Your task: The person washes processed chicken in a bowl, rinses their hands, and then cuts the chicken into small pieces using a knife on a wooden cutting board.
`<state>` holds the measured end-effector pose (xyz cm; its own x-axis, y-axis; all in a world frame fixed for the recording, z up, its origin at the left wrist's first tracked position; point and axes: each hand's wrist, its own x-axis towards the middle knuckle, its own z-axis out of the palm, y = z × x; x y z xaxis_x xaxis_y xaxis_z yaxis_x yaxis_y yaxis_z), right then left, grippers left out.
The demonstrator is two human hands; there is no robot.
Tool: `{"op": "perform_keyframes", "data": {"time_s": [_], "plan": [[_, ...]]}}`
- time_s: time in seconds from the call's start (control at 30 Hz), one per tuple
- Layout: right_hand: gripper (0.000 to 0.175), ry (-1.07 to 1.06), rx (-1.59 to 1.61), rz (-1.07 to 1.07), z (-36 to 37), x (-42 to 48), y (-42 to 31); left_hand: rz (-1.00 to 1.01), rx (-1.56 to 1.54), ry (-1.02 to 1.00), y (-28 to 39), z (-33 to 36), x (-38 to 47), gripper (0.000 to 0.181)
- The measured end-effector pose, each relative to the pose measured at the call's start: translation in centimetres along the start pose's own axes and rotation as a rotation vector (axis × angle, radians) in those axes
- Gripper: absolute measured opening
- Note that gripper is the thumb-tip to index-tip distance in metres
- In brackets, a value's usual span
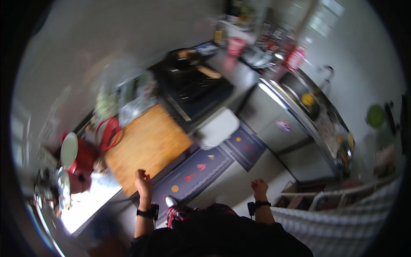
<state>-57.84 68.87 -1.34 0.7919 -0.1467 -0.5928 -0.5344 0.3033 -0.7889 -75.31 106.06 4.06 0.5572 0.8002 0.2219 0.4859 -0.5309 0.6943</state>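
My left hand hangs with curled fingers over the near edge of a wooden cutting board; nothing shows in it, and the blur hides whether it touches the board. Over the floor to the right is my right hand, fingers bent, with no object visible in it. Each wrist wears a black band. Beyond the board stands a black gas stove with a dark pan on it. A white lidded bin is at the counter's front, beside the board.
Plastic bags of vegetables and a red ring-shaped thing lie by the board. Red pots stand at left. At right are a sink and a pink bottle. A patterned mat covers part of the floor.
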Motion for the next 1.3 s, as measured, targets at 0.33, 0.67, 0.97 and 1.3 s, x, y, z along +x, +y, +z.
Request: {"op": "perform_keyframes", "data": {"time_s": [0.33, 0.67, 0.97, 1.3], "plan": [[0.017, -0.1, 0.114, -0.165, -8.4, 6.2, -11.0, 0.242, -0.343, -0.384, 16.7, 15.5, -2.2, 0.005], [0.031, 0.149, 0.26, -0.239, -14.8, 13.5, -20.4, 0.328, -0.372, -0.631, 29.9, 28.9, 0.6, 0.02], [0.008, 0.402, 0.298, -0.332, -19.1, 19.4, -30.5, 0.47, -0.456, -0.756, 43.8, 43.0, 4.1, 0.031], [0.012, 0.525, 0.315, -0.283, -26.5, 26.9, -36.4, 0.63, -0.311, -0.928, 57.7, 53.3, 0.6, 0.022]]}}
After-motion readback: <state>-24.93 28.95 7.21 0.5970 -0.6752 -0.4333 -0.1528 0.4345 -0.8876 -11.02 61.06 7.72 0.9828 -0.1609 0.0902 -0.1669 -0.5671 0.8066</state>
